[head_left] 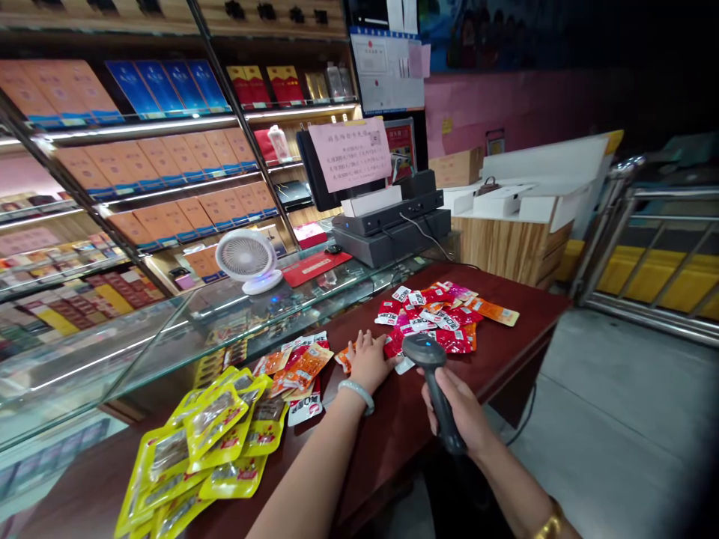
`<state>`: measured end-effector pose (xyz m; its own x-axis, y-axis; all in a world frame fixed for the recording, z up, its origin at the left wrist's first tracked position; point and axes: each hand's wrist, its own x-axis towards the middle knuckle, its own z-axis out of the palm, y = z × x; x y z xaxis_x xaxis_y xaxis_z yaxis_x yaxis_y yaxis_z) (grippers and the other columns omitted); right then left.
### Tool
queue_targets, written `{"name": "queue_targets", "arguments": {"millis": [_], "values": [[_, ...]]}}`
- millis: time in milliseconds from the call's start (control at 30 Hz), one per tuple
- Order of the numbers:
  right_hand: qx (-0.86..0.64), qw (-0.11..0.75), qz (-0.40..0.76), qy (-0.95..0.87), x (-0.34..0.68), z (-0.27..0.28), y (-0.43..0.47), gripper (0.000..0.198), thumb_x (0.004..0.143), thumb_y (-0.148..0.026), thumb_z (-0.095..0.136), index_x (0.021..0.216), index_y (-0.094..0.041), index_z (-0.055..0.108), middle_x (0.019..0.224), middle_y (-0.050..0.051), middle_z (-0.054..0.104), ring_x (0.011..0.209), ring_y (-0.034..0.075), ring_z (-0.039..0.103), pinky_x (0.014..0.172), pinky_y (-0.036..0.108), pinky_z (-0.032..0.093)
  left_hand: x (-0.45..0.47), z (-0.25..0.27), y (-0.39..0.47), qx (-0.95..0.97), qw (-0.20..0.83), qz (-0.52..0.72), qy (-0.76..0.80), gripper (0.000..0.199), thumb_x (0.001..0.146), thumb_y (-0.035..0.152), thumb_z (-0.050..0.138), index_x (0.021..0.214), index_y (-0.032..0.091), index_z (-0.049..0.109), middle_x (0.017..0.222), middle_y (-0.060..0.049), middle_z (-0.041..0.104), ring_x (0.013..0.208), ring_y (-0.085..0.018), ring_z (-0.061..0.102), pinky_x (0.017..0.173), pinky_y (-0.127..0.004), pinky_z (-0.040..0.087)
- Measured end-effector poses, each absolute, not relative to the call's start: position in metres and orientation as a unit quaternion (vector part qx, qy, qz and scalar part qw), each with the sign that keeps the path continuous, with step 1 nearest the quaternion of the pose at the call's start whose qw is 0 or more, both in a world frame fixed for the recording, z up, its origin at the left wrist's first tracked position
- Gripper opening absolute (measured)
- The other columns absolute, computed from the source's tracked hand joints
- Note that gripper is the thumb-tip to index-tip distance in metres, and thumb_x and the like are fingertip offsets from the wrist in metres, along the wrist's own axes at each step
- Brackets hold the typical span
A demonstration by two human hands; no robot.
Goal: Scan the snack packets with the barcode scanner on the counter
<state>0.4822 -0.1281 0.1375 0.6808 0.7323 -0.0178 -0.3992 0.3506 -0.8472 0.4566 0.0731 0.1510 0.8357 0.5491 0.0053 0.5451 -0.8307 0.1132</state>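
My right hand (457,412) is wrapped round the handle of a dark barcode scanner (430,355), whose head points over the snack packets. My left hand (368,358), a pale bangle on its wrist, rests with fingers spread on the dark red counter. Its fingers lie beside an orange snack packet (342,360), partly hidden; whether they touch it I cannot tell. A heap of red and white snack packets (432,314) lies beyond both hands. Left of my left hand is a smaller pile of orange and red packets (303,365). Yellow snack packets (219,427) are heaped at the near left.
A glass display counter (185,322) runs along the left, bearing a white fan (247,254) and a red folder (316,267). A monitor (314,168) and dark till equipment (393,224) stand behind. Metal railings (663,247) are on the right.
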Motion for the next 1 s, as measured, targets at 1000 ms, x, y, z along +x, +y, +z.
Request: {"name": "queue_targets", "arguments": {"millis": [1000], "values": [[-0.480, 0.762, 0.375, -0.221, 0.486, 0.129, -0.127, 0.041, 0.091, -0.056, 0.052, 0.107, -0.019, 0.053, 0.060, -0.006, 0.054, 0.036, 0.008, 0.051, 0.035, 0.018, 0.039, 0.427, 0.162, 0.082, 0.967, 0.017, 0.036, 0.252, 0.081, 0.078, 0.072, 0.050, 0.143, 0.025, 0.044, 0.153, -0.018, 0.035, 0.147, -0.038, 0.015, 0.112, -0.068, 0.007]]}}
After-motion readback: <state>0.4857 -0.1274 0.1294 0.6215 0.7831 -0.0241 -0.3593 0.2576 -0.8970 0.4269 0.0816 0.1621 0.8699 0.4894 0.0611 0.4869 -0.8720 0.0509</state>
